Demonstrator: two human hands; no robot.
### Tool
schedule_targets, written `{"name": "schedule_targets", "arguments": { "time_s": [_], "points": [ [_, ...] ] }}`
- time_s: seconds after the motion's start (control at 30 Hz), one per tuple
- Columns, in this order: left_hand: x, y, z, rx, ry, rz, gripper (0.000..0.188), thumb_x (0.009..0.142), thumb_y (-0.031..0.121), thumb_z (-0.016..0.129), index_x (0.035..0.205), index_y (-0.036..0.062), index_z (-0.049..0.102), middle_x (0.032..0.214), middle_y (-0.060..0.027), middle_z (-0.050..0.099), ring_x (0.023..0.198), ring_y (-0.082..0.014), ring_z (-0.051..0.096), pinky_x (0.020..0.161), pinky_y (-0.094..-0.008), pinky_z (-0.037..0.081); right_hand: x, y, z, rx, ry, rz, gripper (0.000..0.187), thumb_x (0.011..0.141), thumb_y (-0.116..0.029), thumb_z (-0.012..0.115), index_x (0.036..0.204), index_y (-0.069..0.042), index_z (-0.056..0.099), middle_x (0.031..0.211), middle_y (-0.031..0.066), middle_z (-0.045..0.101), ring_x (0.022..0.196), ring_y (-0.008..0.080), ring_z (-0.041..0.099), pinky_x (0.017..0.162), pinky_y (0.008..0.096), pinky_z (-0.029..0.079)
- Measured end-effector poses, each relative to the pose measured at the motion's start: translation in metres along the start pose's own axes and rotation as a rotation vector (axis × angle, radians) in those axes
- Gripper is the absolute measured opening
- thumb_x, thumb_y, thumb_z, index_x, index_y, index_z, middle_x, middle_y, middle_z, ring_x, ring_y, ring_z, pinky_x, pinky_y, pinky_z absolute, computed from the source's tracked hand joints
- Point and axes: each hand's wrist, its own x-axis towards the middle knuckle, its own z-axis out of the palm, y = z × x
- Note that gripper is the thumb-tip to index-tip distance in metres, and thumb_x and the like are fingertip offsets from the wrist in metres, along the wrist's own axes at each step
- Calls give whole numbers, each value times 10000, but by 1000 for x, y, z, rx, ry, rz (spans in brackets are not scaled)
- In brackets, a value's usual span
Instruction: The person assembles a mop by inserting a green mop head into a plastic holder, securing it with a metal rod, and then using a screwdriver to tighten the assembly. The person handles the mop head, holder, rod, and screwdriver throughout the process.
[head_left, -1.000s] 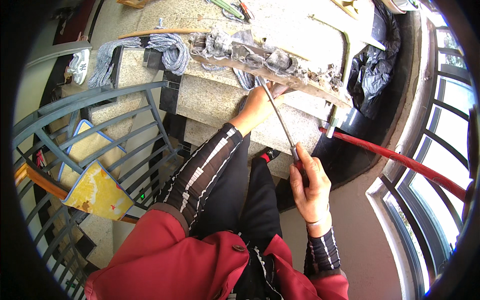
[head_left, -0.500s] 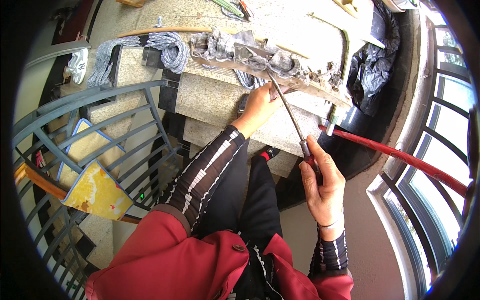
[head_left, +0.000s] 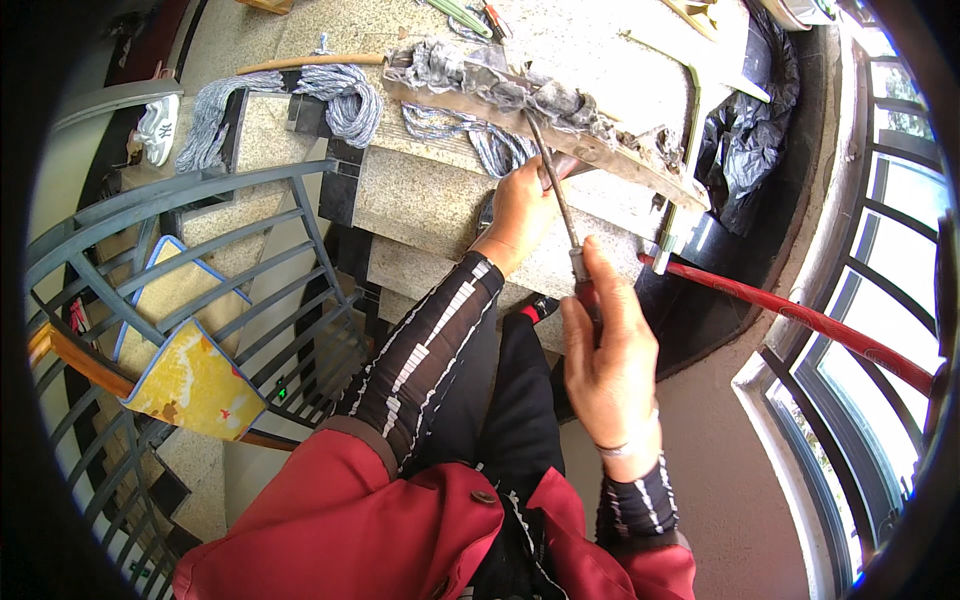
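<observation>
A long wooden bar (head_left: pixel 610 158) lies at a slant above the pale steps, with torn, matted grey cloth (head_left: pixel 480 78) bunched along its upper edge. Below its middle, my left hand (head_left: pixel 520 215) is closed round a short brown handle (head_left: pixel 562 166) that meets the bar. In my right hand (head_left: pixel 618 365) is a screwdriver (head_left: pixel 558 190) with a long dark shaft and a dark red grip. Its tip touches the edge of the cloth on the bar, near the middle; the exact contact is hard to make out.
Grey-blue mop strands (head_left: pixel 345 105) and a wooden stick (head_left: pixel 300 62) lie on the steps. A dark metal railing (head_left: pixel 180 195) with a yellow cloth (head_left: pixel 195 385) is at left. To the right are a black plastic bag (head_left: pixel 745 145), a red pole (head_left: pixel 790 315) and a barred window (head_left: pixel 880 290).
My right hand and the screwdriver have moved left and slightly up, and the tip sits further left along the bar. The bar has shifted slightly; my left hand keeps its grip.
</observation>
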Motion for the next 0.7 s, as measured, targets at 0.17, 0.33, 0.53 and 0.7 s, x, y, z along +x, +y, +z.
{"name": "schedule_targets", "arguments": {
  "time_s": [0.17, 0.33, 0.53, 0.7],
  "points": [
    [4, 2, -1, 39, -24, 32, 218, 800, 200, 680, 879, 12, 603, 713, -131, 636, 664, -212, 638, 606, -348, 487, -2, 20, 55, 94, 172, -59, 489, 880, 20, 590, 1346, 13, 444, 949, 122, 578, 781, 170, 549, 746, 272, 480],
    [2, -1, -2, -27, 15, 145, 229, 770, 202, 691, 937, 55, 639, 764, -177, 657, 745, -354, 653, 632, -422, 506, -8, 27, 39, 63, 104, -8, 465, 882, 12, 591, 1332, -16, 477, 933, 108, 588, 780, 150, 546, 747, 270, 480],
    [0, -15, 3, 51, -80, 27, 251, 794, 206, 684, 998, 69, 635, 812, -181, 660, 755, -361, 647, 653, -424, 504, 0, 2, -51, 59, -203, 147, 461, 882, 35, 562, 1333, -28, 490, 1114, 61, 608, 919, 95, 537, 840, 250, 462],
    [-12, -14, 17, 104, -1, 71, 225, 786, 219, 701, 921, 60, 616, 772, -179, 651, 756, -377, 641, 645, -440, 497, 18, -13, -66, -114, -208, 25, 425, 859, 10, 563, 1279, 3, 501, 967, 227, 619, 851, 356, 640, 767, 341, 499]
  ]
}}
